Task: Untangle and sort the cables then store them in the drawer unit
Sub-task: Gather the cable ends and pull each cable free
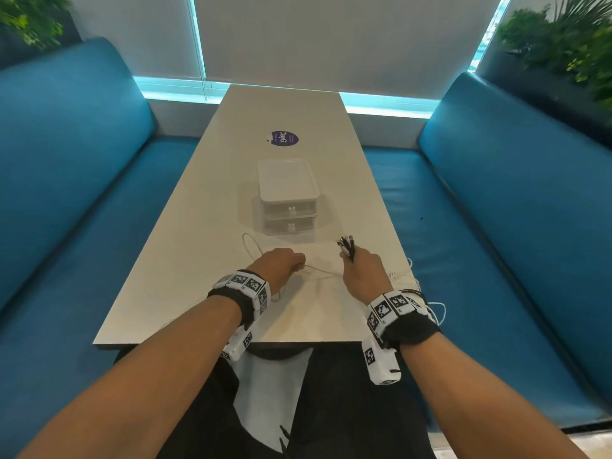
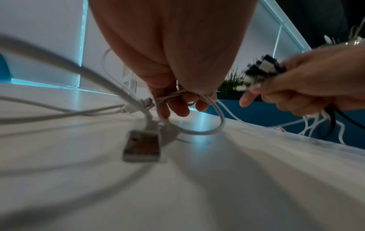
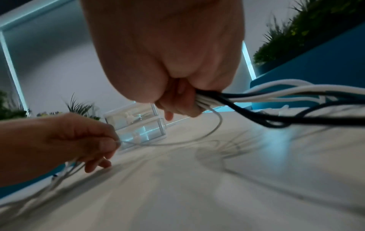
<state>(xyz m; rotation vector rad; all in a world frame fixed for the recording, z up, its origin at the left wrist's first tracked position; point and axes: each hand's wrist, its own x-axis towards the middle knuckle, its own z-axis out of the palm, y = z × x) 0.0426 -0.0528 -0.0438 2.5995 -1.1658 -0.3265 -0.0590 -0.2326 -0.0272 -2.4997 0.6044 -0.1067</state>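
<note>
Drawer unit (image 1: 287, 197) stood mid-table (image 1: 185, 246), both clear drawers closed; contents unclear. Your left hand (image 1: 281, 265) pinched a thin white cable (image 2: 199, 132). Your right hand (image 1: 362, 271) gripped a black-and-white cable bundle (image 3: 276, 100).

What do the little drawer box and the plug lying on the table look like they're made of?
Drawer unit: apparently plastic, its drawers see-through and glossy, its top white.
USB plug: seemingly bare metal shell, dull silver sheen, though blurred.
</note>
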